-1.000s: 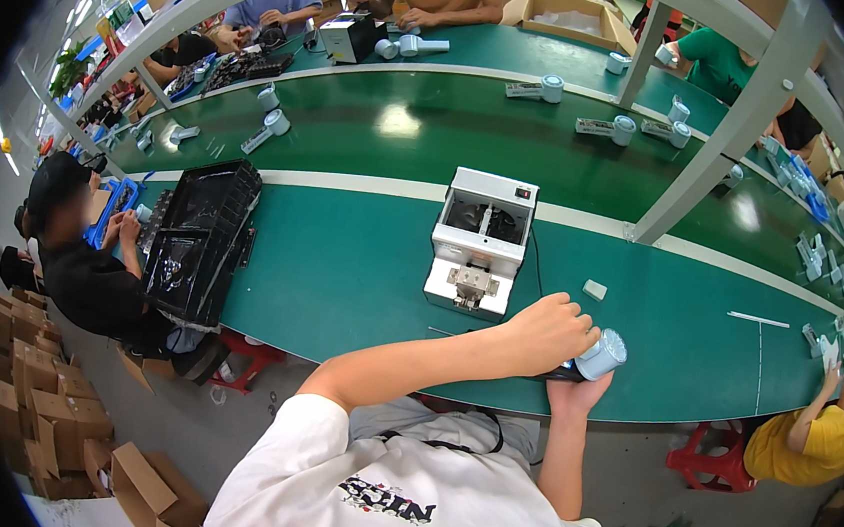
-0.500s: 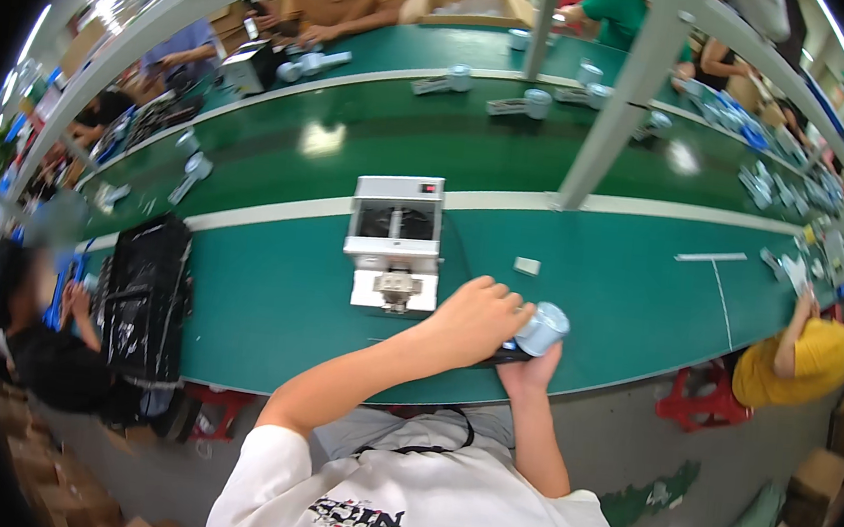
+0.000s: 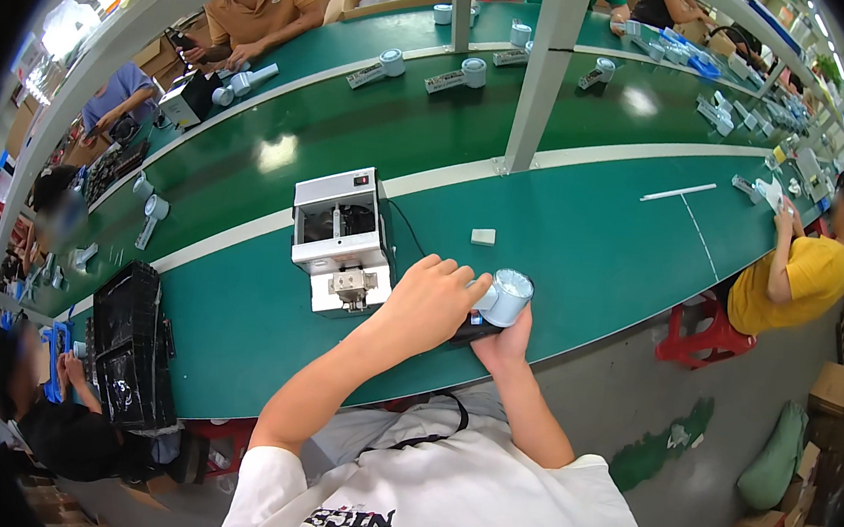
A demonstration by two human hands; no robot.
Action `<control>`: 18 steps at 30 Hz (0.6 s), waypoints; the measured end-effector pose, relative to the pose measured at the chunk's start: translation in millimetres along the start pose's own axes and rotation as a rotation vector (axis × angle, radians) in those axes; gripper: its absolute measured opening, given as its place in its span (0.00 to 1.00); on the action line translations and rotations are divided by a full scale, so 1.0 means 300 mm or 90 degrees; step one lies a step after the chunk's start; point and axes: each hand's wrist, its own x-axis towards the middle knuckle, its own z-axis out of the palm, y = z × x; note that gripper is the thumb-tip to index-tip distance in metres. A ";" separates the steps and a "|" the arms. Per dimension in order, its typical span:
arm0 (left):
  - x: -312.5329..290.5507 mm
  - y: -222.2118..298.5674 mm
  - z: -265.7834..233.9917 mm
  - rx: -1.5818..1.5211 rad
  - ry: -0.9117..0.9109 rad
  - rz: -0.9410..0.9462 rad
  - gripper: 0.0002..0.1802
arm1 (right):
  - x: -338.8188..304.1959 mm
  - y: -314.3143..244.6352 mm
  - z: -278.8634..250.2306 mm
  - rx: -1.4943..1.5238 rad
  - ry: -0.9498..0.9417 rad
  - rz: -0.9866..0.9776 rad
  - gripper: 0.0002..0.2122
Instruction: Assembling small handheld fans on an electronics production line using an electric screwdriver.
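Both hands, left hand and right hand, grip a pale cylinder at the table edge.

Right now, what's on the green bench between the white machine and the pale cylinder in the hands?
In the head view, the left hand lies between the white machine and the pale cylinder, with a dark cable behind it.

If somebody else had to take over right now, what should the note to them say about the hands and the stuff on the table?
Left hand: closed over the top of the small round white part.
Right hand: holds that part from underneath, at the near edge of the green table.
Nearby: white benchtop machine just left of the hands; small white block behind them.
Done: part is in both hands.
Left: cannot tell from this view.
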 end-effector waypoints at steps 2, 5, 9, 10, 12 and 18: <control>0.004 -0.003 0.003 -0.005 -0.006 0.000 0.26 | 0.005 0.001 -0.006 -0.003 0.013 -0.003 0.25; 0.007 -0.007 0.004 -0.010 -0.003 -0.004 0.25 | 0.009 -0.001 0.000 -0.003 0.024 -0.001 0.25; 0.009 -0.010 0.007 -0.011 0.003 0.001 0.24 | 0.004 0.000 0.018 -0.014 0.027 -0.008 0.24; 0.009 -0.011 0.009 -0.014 0.000 0.000 0.25 | 0.001 0.000 0.024 -0.015 0.034 -0.011 0.24; 0.010 -0.012 0.004 -0.018 -0.005 -0.002 0.25 | 0.001 -0.002 0.028 -0.008 0.034 -0.007 0.25; 0.011 -0.014 -0.007 -0.050 -0.028 -0.013 0.25 | -0.005 -0.002 0.043 -0.019 0.030 -0.012 0.21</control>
